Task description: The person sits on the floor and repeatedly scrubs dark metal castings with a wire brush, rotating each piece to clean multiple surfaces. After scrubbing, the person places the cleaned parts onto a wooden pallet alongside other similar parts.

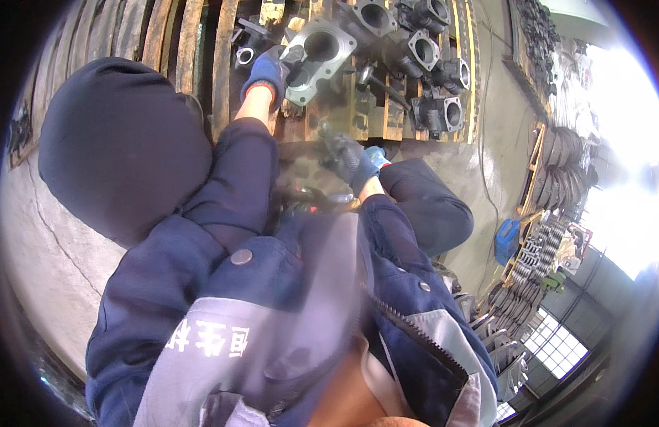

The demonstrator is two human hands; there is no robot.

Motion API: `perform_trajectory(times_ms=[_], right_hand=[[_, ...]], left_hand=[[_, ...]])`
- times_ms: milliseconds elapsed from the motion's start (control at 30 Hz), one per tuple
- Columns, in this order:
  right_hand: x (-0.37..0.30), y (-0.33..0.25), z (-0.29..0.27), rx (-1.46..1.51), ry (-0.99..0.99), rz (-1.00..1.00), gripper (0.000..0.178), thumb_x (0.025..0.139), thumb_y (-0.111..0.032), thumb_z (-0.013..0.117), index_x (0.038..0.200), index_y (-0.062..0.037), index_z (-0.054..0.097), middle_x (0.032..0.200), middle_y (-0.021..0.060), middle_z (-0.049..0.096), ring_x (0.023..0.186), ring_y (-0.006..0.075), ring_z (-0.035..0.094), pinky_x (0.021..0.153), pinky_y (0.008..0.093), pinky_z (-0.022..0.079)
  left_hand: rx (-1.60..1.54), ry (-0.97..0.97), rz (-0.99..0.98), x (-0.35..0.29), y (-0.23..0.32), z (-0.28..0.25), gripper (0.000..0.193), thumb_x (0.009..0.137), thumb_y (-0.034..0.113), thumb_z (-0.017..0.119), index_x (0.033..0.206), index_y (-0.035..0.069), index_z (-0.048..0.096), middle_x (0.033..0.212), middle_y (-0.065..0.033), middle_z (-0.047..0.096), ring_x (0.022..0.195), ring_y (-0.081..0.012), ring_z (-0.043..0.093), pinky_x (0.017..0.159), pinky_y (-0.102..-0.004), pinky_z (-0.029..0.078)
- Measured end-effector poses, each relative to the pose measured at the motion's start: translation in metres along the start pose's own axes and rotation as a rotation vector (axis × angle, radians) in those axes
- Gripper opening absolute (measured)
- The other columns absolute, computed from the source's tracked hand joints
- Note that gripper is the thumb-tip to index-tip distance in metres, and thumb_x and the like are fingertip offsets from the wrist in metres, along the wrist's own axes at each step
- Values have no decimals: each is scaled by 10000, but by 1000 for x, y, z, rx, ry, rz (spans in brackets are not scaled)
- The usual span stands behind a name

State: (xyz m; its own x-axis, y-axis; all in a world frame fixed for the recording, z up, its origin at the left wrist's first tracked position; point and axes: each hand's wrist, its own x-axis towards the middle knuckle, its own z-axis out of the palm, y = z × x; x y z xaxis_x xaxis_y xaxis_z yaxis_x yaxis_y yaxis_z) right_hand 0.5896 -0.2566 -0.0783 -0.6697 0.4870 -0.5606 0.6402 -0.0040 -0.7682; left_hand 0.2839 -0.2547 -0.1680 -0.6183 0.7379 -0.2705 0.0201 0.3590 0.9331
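A grey metal casting (306, 85) with a machined flange and a large round bore rests on the wooden pallet. My left hand (267, 73), in a blue and black glove with a red cuff, grips its left edge. Nearer to me and to the right, my right hand (349, 160) is in a similar glove, apart from the casting. Its fingers are smeared by motion, so whatever they may hold does not show. What looks like a hammer (386, 87) lies right of the casting.
Several dark castings (443, 117) with round openings stand on the slatted pallet (222, 71). Between my knees are blurred items with red parts (311, 203). A cable (484, 171) runs along the floor to the right. Farther right are a blue jug (507, 240) and stacked metal parts (536, 252).
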Motion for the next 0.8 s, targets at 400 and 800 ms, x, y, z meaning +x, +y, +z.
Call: perform_trajectory(times_ms=[400, 800], right_hand=[[30, -103, -13, 22, 334, -211, 438, 882, 42, 522, 1271, -122, 636, 1038, 67, 707, 821, 143, 640, 709, 256, 523], [51, -92, -6, -519, 626, -471, 512, 748, 56, 556, 1124, -252, 717, 1052, 107, 724, 879, 310, 685, 842, 380, 544]], left_hand=[[-18, 20, -58, -18, 32, -7, 515, 861, 476, 706, 1152, 53, 675, 1063, -210, 694, 990, -381, 653, 852, -412, 505], [-51, 21, -78, -24, 41, -10, 558, 845, 518, 701, 1143, 47, 679, 1050, -216, 694, 980, -378, 657, 850, -420, 506]])
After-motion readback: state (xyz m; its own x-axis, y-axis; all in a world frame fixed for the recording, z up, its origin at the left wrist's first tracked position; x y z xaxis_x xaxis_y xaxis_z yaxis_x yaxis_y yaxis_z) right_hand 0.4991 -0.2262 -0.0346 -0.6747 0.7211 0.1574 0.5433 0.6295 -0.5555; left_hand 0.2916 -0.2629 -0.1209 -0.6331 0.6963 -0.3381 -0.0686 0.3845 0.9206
